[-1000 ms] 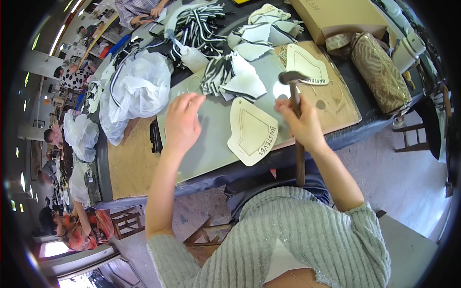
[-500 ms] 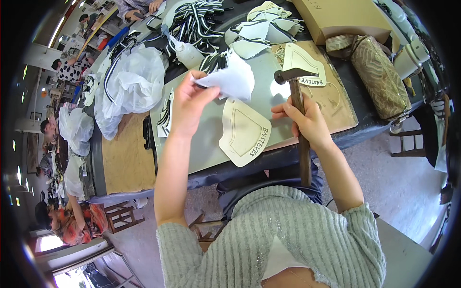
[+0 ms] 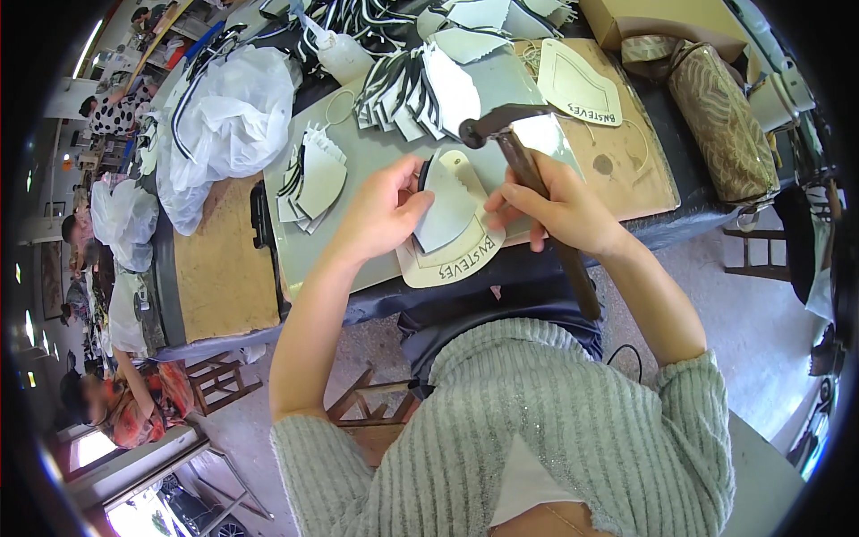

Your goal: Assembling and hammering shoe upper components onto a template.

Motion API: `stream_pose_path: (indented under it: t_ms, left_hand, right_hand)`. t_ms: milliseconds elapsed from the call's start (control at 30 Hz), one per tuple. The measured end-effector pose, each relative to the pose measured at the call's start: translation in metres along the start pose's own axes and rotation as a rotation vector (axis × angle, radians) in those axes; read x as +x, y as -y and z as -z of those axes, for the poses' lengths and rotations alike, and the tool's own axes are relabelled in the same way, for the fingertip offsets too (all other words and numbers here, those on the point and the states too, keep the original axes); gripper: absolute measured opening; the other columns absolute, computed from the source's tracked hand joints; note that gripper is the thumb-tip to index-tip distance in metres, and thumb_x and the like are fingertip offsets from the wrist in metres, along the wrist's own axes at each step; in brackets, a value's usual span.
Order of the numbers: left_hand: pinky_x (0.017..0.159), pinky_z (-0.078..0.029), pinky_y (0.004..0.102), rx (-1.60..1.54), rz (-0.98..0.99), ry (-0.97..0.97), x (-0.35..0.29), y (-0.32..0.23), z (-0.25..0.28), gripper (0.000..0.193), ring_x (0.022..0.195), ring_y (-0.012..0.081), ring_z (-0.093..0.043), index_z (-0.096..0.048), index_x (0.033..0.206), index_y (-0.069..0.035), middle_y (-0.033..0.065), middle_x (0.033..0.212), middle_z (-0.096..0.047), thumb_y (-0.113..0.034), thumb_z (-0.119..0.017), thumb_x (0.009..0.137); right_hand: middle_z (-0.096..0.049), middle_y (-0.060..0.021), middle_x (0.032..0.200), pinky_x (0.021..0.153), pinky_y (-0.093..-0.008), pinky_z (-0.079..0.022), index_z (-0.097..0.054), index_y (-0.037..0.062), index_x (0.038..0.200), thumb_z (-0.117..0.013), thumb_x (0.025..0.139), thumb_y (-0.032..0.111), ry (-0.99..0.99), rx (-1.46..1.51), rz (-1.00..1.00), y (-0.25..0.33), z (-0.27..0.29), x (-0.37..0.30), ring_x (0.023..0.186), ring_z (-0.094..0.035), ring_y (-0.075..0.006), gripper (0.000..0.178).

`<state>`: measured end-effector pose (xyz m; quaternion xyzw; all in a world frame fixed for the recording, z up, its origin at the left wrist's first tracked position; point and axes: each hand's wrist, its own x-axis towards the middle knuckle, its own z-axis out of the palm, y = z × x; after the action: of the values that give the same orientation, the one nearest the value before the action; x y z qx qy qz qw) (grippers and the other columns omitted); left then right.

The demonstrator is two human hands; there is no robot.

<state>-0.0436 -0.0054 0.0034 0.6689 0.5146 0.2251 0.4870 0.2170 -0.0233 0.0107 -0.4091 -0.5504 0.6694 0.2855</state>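
My left hand [image 3: 386, 210] pinches a white curved piece [image 3: 447, 210] with a black edge between thumb and fingers. The piece lies over a cream template [image 3: 438, 268] with dark lettering, covering much of it. My right hand [image 3: 568, 210] is closed round the wooden handle of a hammer [image 3: 573, 277]. The hammer's dark head points up and left, above the board, and some of this hand's fingers reach toward the template's right edge. Beyond my hands a fanned stack of similar white pieces [image 3: 420, 94] rests on the grey board [image 3: 367, 264]; a smaller stack [image 3: 318, 179] lies at the left.
A second template [image 3: 577, 85] lies on a brown board at the right. Past it are a patterned pouch [image 3: 720, 121] and a cardboard box [image 3: 667, 22]. Plastic bags [image 3: 228, 125] and a white squeeze bottle [image 3: 338, 55] stand to the left. Other people sit farther left.
My left hand has come down toward me with the white piece, from above the stack onto the template. The hammer head has swung left as my right hand tilted and moved nearer the template.
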Motion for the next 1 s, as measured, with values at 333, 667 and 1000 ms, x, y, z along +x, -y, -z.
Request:
stream_pose_path:
  t_ms: [333, 667, 1000]
  left_hand:
    - [0.065, -0.051, 0.0292, -0.136, -0.006, 0.034, -0.027, -0.013, -0.009, 0.061, 0.070, 0.0132, -0.063, -0.046, 0.138, -0.001, 0.0080, 0.083, -0.066, -0.006, -0.073, 0.084]
    - [0.069, -0.051, 0.0275, -0.003, 0.036, 0.038, -0.023, -0.010, -0.008, 0.064, 0.074, 0.0115, -0.062, -0.041, 0.142, 0.000, 0.0074, 0.081, -0.066, -0.002, -0.071, 0.085]
    - [0.070, -0.051, 0.0269, -0.055, 0.042, 0.131, -0.018, -0.011, 0.001, 0.069, 0.073, 0.0116, -0.063, -0.040, 0.143, 0.004, 0.0083, 0.079, -0.067, -0.004, -0.074, 0.082]
  right_hand:
    - [-0.066, -0.0156, 0.104, 0.077, -0.0276, -0.061, -0.046, -0.0015, 0.105, -0.051, 0.103, 0.011, -0.122, 0.126, -0.095, -0.011, -0.012, 0.005, 0.087, -0.072, -0.0178, 0.014]
    - [-0.067, -0.0154, 0.104, 0.080, -0.0282, -0.060, -0.048, -0.0022, 0.106, -0.052, 0.103, 0.012, -0.122, 0.174, -0.080, -0.013, -0.009, 0.007, 0.090, -0.072, -0.0178, 0.015]
    - [-0.067, -0.0148, 0.104, 0.080, -0.0288, -0.060, -0.049, -0.0027, 0.107, -0.052, 0.103, 0.011, -0.129, 0.139, -0.069, -0.014, -0.010, 0.006, 0.089, -0.071, -0.0173, 0.015]
